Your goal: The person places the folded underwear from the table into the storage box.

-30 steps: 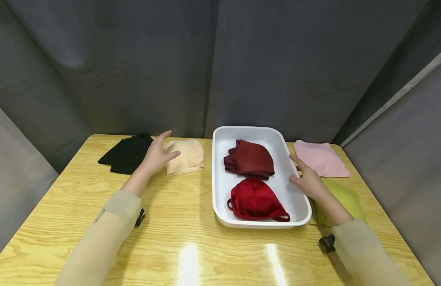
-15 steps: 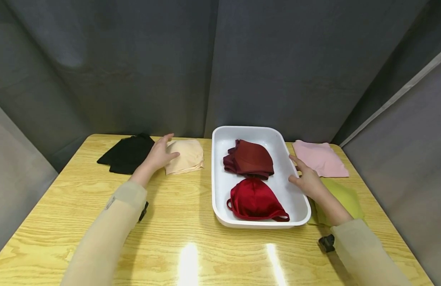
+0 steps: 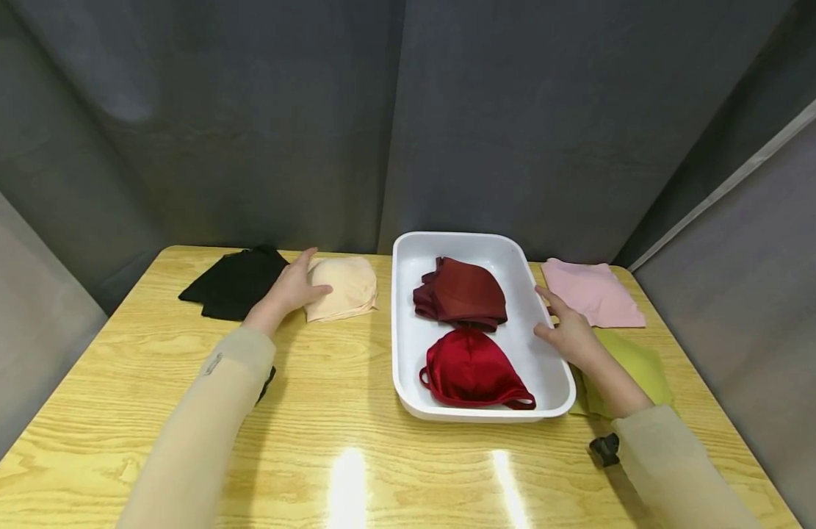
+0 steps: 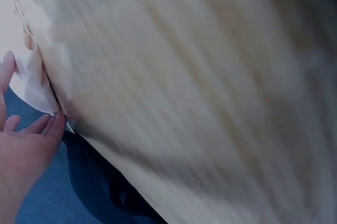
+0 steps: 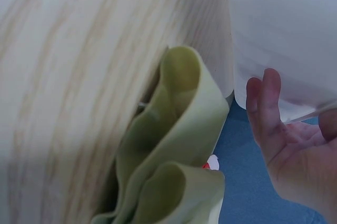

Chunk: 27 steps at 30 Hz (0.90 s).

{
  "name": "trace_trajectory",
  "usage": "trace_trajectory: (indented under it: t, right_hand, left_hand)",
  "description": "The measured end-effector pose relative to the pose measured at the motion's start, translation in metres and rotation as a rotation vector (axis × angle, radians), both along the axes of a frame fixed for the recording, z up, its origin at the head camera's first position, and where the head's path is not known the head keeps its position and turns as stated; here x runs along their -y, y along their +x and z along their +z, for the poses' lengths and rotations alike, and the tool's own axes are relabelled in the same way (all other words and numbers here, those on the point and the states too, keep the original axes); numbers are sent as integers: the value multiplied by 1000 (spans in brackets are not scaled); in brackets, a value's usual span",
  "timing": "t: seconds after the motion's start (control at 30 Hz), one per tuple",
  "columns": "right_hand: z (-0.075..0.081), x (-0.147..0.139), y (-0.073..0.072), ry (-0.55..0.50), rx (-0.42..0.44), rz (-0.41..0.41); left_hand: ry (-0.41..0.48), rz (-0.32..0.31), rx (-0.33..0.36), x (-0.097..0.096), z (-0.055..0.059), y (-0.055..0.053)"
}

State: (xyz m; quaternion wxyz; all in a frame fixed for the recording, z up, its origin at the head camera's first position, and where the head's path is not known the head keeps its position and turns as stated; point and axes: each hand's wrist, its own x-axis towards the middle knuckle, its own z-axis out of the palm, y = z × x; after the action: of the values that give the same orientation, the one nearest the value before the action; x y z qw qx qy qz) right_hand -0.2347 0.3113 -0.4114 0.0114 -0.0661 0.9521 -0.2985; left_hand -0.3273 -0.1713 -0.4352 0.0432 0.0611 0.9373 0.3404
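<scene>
My left hand (image 3: 293, 286) reaches the left side of a folded beige bra (image 3: 344, 288), its thumb stretched over the near part of the cloth. In the left wrist view the fingertips (image 4: 57, 124) lie right at the garment's edge, low by the table. My right hand (image 3: 569, 330) holds the right wall of a white plastic tray (image 3: 399, 353), thumb on the inner side and fingers (image 5: 268, 98) along the outside. Inside the tray a folded dark-red bra (image 3: 470, 294) lies behind a shiny red satin bra (image 3: 474, 371) with loop straps.
A folded black garment (image 3: 232, 285) lies left of the left hand. Right of the tray are a folded pink garment (image 3: 593, 294) at the back and an olive-green one (image 3: 635, 367), partly under the right forearm. Grey curtains (image 3: 302, 125) enclose the wooden table (image 3: 328, 382).
My left hand has shifted slightly right and lowered against the beige bra. The right hand and the tray have stayed in place.
</scene>
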Motion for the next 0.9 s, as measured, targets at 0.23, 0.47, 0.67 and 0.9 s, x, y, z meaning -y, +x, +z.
trace_trajectory:
  t: [0.23, 0.47, 0.67, 0.9]
  right_hand:
    - [0, 0, 0, -2, 1, 0]
    - [0, 0, -1, 2, 9, -3]
    - [1, 1, -1, -3, 24, -4]
    - [1, 0, 0, 7, 22, -2]
  left_hand:
    - [-60, -2, 65, 0, 0, -3]
    - [-104, -6, 91, -2, 4, -3]
    - [-86, -8, 104, -1, 5, -2]
    - [-20, -17, 120, -3, 3, -4]
